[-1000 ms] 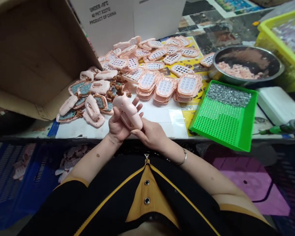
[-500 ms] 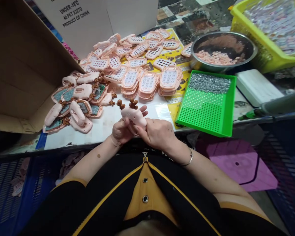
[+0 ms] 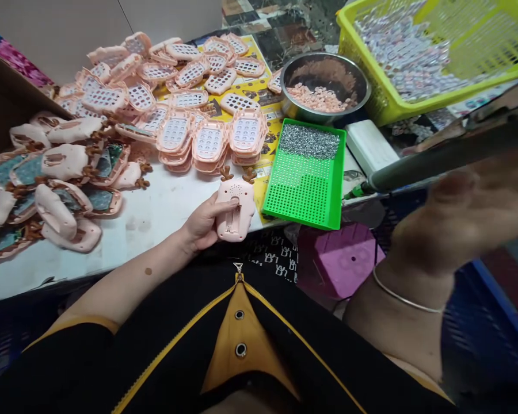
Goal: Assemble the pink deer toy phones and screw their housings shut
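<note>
My left hand (image 3: pixel 201 224) grips a pink toy phone (image 3: pixel 235 215) with brown antlers, just over the table's front edge. Its back faces up, showing small speaker holes and an uncovered battery slot, with my thumb lying across it. Far to the right, my right hand (image 3: pixel 466 213) is smeared by motion beside a dark, rod-shaped power screwdriver (image 3: pixel 440 146) with a green tip. Whether its fingers close round that tool cannot be made out. Between the hands lies a green tray (image 3: pixel 302 195) with small metal screws (image 3: pixel 311 141) at its far end.
Stacked pink keypad fronts (image 3: pixel 209 141) stand behind the toy phone. Antlered shells with circuit boards (image 3: pixel 64 167) pile up at the left. A steel bowl (image 3: pixel 326 63) of small pink parts, a yellow basket (image 3: pixel 414 103) and a white box (image 3: pixel 369 146) stand at the right.
My right hand has let go of the toy phone and swung right to the screwdriver. My left hand keeps the toy, its back now turned up. The view has shifted right.
</note>
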